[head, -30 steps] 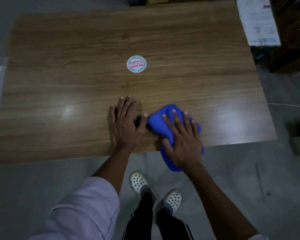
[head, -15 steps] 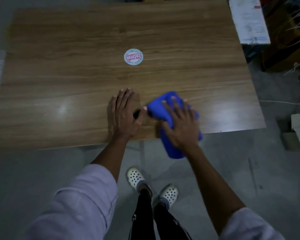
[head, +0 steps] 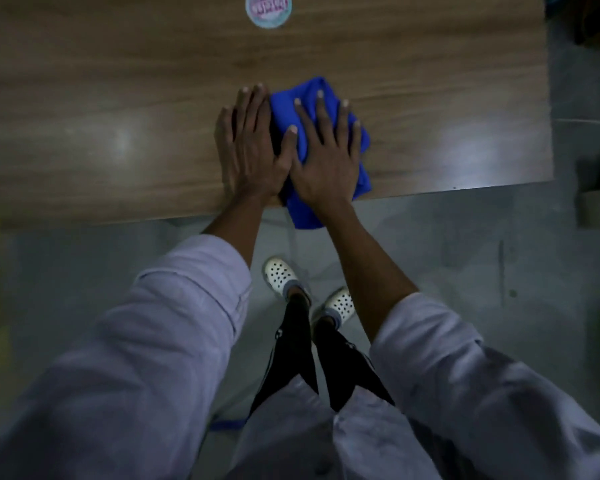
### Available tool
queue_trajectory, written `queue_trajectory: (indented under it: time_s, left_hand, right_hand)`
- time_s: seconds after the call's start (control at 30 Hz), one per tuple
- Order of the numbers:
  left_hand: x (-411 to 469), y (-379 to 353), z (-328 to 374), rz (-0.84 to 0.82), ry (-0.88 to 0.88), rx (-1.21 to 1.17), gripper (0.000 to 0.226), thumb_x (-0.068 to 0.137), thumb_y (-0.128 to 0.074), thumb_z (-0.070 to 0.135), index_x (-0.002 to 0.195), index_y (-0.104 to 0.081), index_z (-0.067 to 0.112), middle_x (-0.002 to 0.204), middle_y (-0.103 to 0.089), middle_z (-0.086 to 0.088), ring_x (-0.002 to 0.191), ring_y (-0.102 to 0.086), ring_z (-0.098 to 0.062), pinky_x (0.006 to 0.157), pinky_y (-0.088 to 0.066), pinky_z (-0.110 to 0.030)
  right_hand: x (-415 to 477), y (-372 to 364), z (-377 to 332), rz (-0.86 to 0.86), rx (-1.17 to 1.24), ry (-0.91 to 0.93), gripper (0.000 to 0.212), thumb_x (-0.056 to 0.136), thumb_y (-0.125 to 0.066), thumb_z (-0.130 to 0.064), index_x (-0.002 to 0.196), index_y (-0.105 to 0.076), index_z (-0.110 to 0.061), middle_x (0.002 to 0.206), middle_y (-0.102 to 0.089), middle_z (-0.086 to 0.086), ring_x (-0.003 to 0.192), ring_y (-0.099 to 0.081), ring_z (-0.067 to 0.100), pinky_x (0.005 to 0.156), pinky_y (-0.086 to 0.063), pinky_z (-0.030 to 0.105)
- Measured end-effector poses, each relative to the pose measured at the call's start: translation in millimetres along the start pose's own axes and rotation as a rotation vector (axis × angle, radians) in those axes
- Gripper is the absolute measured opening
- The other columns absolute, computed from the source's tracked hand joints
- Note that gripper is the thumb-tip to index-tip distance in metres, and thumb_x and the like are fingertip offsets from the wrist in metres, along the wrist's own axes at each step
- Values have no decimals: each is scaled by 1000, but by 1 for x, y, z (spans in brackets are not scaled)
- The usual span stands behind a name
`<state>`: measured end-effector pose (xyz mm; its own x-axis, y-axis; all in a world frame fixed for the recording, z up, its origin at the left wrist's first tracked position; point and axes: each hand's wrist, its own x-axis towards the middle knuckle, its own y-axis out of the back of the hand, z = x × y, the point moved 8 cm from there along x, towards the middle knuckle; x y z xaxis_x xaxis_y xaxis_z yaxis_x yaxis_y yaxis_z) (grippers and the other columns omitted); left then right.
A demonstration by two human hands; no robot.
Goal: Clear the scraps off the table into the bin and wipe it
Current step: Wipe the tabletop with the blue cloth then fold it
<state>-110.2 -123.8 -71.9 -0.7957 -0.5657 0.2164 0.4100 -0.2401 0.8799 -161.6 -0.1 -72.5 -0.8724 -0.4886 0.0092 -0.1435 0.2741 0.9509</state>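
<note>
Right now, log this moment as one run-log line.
left hand: flat on table, thumb on blue cloth | right hand: flat, pressing blue cloth, which overhangs near edge

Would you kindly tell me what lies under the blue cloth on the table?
Only the wooden table shows around the blue cloth, whose lower end hangs over the near edge. The right hand presses flat on top; whatever lies beneath is covered and cannot be seen.

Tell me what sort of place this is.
Probably a workshop or storeroom, not a home: a bare grey concrete floor, a plain wood-grain table, and what looks like a cardboard box on the floor at the right.
</note>
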Motion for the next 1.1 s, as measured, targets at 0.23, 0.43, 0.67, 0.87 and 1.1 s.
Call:
queue_trajectory:
  time_s: [0.23,0.43,0.67,0.87,1.1]
  left_hand:
    - [-2,1,4,-28,-35,8,71,93,-52,59,144,-54,10,156,-45,-8,149,-34,-30,119,-22,-58]
    - [3,6,11,-110,-39,93,80,91,-51,67,148,-50,10,158,-42,-10,148,-34,-33,119,-24,-58]
    - [1,6,15,-248,-60,145,89,89,-46,69,153,-39,8,163,-31,-12,153,-25,-31,123,-13,-57]
    - [0,2,12,-325,-59,183,86,93,-46,64,158,-30,9,167,-22,-11,155,-16,-30,123,-10,-58]
    - [14,1,17,-189,173,-63,77,97,-48,53,155,-33,4,165,-27,-11,156,-16,-26,125,-12,-54]
  right_hand:
    - [-23,17,31,-84,-13,229,66,99,-39,-58,158,-32,-31,167,-25,0,155,-15,34,124,-14,52]
    - [-23,29,63,-161,23,-41,67,99,-37,-60,160,-23,-36,170,-15,-2,156,-6,35,125,-7,54]
    - [-15,33,63,-182,46,-214,68,99,-37,-55,161,-18,-36,171,-8,-2,157,0,32,125,-4,55]
    - [14,58,119,-139,-27,-294,71,97,-36,-56,162,-16,-34,171,-8,1,156,-6,35,125,-8,56]
    - [69,15,3,-246,11,228,68,98,-40,-47,161,-22,-29,170,-13,3,156,-9,38,124,-8,58]
